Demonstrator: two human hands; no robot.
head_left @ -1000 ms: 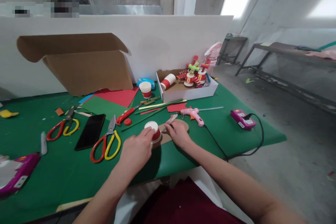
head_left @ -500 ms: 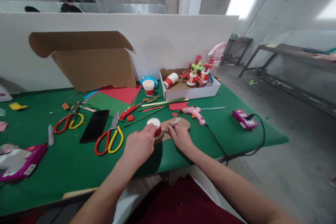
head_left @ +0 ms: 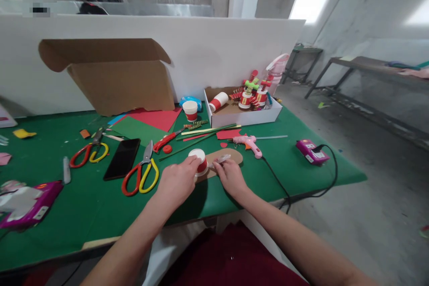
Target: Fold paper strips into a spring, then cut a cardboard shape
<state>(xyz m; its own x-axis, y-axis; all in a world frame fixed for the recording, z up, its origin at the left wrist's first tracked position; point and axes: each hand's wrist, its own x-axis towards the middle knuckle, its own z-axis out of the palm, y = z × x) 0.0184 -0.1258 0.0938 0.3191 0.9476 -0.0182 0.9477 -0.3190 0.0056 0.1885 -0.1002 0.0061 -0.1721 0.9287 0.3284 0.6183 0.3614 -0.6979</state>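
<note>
A small red-and-white paper cup [head_left: 201,167] stands upside down on a rounded strip of brown cardboard [head_left: 235,155]. The fingers of my left hand [head_left: 177,181] close on the cup's left side and top. In my right hand [head_left: 231,176] is a slim, whitish, pen-like stick [head_left: 223,158], pinched with its lower end toward the cup's base. Its exact kind cannot be made out. Behind the cardboard lie a pink glue gun [head_left: 250,144] and a small red paper piece [head_left: 223,145]. A red round cap [head_left: 167,149] lies left of the cup.
Red-and-yellow scissors [head_left: 144,170], a phone [head_left: 121,160] and a red-handled cutter [head_left: 164,143] lie leftward. A white box [head_left: 241,119] with finished cup figures and another upright cup [head_left: 191,111] stand at the back. The glue gun's cord runs over the front edge toward a purple pack [head_left: 312,152].
The view has shifted slightly. Both hands stay almost in place at the cup and cardboard, with the pen-like stick at nearly the same spot.
</note>
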